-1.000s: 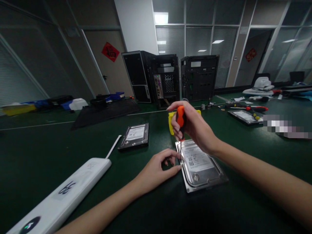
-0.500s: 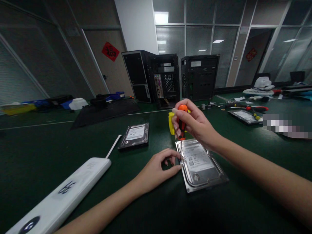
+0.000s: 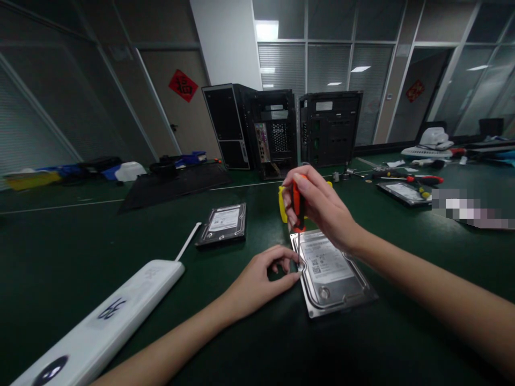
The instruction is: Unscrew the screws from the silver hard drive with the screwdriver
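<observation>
A silver hard drive (image 3: pixel 328 271) lies flat on the green table in front of me. My right hand (image 3: pixel 319 209) is closed round the orange handle of a screwdriver (image 3: pixel 298 203), held upright with its thin shaft reaching down to the drive's left edge. My left hand (image 3: pixel 261 279) rests on the table beside that edge, thumb and fingertips pinched near the screwdriver's tip. What they pinch is too small to see.
A second hard drive (image 3: pixel 223 222) lies to the left, a white power strip (image 3: pixel 100 316) nearer me. A yellow object (image 3: pixel 282 206) sits behind my right hand. Two open computer cases (image 3: pixel 281 128) stand at the back. More tools and another drive (image 3: pixel 404 190) lie at right.
My right hand's fingers have shifted round the screwdriver handle, as in twisting it. The left hand and the drive have stayed put.
</observation>
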Demonstrator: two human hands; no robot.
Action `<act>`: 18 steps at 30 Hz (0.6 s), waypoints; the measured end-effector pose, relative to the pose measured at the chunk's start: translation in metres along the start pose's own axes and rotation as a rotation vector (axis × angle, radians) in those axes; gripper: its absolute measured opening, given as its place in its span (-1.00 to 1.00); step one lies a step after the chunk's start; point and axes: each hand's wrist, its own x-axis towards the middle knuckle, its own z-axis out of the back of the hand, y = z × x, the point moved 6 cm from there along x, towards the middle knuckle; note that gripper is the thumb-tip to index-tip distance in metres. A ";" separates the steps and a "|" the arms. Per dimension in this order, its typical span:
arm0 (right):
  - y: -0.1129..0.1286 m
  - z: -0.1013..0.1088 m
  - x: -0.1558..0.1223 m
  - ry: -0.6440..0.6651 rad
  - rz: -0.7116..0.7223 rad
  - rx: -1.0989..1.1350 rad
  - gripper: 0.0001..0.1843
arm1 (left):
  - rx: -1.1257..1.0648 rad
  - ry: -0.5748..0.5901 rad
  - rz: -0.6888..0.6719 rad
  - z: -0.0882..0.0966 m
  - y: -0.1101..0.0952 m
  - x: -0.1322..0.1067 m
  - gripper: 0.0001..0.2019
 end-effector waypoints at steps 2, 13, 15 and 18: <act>0.001 0.002 0.001 -0.011 0.021 0.008 -0.88 | 0.001 0.003 0.003 0.000 0.000 0.000 -0.77; -0.001 0.008 0.000 -0.108 0.010 -0.044 -0.85 | 0.012 0.010 0.017 0.000 0.000 -0.001 -0.77; -0.002 0.010 0.000 -0.121 0.005 -0.029 -0.85 | 0.011 0.009 0.021 0.000 0.001 -0.001 -0.76; -0.003 0.010 -0.001 -0.111 -0.011 0.005 -0.79 | 0.004 0.007 0.015 -0.001 0.002 0.000 -0.76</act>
